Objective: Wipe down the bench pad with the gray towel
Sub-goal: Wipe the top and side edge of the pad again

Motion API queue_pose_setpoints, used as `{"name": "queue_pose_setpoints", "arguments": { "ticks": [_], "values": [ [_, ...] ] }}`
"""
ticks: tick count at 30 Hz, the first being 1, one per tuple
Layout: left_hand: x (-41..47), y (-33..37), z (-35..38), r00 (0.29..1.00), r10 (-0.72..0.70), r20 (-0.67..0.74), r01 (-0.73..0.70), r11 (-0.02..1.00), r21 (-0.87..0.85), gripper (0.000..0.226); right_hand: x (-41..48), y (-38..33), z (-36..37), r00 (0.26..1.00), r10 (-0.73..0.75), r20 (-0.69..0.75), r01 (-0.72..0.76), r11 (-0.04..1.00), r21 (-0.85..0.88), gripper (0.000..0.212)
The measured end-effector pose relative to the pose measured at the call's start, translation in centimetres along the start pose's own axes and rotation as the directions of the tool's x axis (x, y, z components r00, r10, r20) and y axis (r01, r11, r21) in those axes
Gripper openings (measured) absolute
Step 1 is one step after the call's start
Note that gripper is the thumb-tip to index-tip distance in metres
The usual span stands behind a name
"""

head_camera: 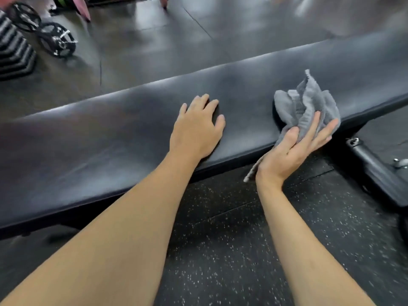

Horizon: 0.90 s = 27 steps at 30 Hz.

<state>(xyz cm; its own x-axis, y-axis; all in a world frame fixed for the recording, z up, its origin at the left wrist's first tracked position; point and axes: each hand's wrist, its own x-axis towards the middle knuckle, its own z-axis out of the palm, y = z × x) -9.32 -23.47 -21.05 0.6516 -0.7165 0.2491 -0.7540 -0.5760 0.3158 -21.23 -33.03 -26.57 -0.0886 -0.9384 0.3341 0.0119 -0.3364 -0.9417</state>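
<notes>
One right hand [289, 149] grip pinches the gray towel [309, 104], bunched above its fingers.

black bench pad [110, 138], crumpled gray towel [309, 102] atop

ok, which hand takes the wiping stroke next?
Right hand: its thumb and fingers already pinch the crumpled gray towel at the black padded bench's near edge. Left hand lies flat and empty on it.

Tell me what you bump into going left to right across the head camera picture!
Striped stack of steps → weight plates → left hand flat on the bench pad → gray towel bunched in the right hand → black roller.
</notes>
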Motion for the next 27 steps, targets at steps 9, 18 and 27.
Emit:
{"name": "queue_pose_setpoints", "arguments": {
  "ticks": [9, 18, 27],
  "values": [
    [-0.1, 0.5, -0.4, 0.999, -0.046, 0.006, 0.046, 0.999, 0.013, 0.052, -5.6, -3.4, -1.5, 0.922, 0.058, 0.382, 0.025, 0.977, -0.209, 0.051],
    [0.1, 1.1, -0.4, 0.994, -0.069, 0.091, 0.056, 0.989, 0.137, 0.054, -1.8, -4.0, -2.4, 0.881, 0.195, 0.431, -0.031, 0.933, -0.359, 0.053],
    [3.9, 13.5, 5.2, 0.980, -0.179, 0.085, 0.180, 0.984, 0.004, 0.054, 14.3, 2.1, -6.4, 0.911, 0.164, 0.379, -0.029, 0.941, -0.337, 0.052]
  ]
}}
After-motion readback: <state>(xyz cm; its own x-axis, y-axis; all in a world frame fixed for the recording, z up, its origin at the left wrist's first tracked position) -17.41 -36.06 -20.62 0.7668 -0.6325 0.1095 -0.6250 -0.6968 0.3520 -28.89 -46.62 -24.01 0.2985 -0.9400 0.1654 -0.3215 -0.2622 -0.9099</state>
